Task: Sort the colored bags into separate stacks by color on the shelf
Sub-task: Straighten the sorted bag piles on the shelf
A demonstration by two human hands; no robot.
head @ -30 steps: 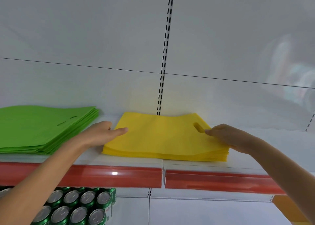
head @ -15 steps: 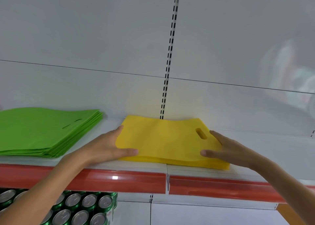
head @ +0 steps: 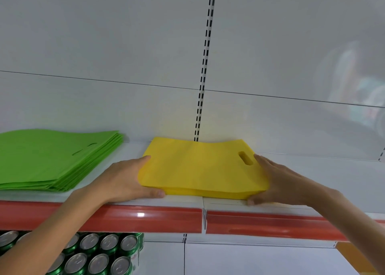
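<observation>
A stack of yellow bags (head: pixel 200 168) with a cut-out handle lies on the white shelf (head: pixel 133 149), near the middle. My left hand (head: pixel 123 183) presses against its left edge, fingers straight and thumb along the front edge. At the right edge my right hand (head: pixel 279 181) presses in the same way, its thumb at the front corner. The stack bows slightly between the two hands. A taller stack of green bags (head: pixel 52 160) lies on the shelf to the left, apart from the yellow one.
The shelf has a red front strip (head: pixel 145 218) and a white back wall with a slotted upright (head: pixel 203 76). Several green drink cans (head: pixel 100 254) stand on the level below at the left. Bare shelf extends to the right of the yellow stack.
Both hands slid from the top of the yellow stack to its side edges and squeezed inward. The stack is now narrower and squared up.
</observation>
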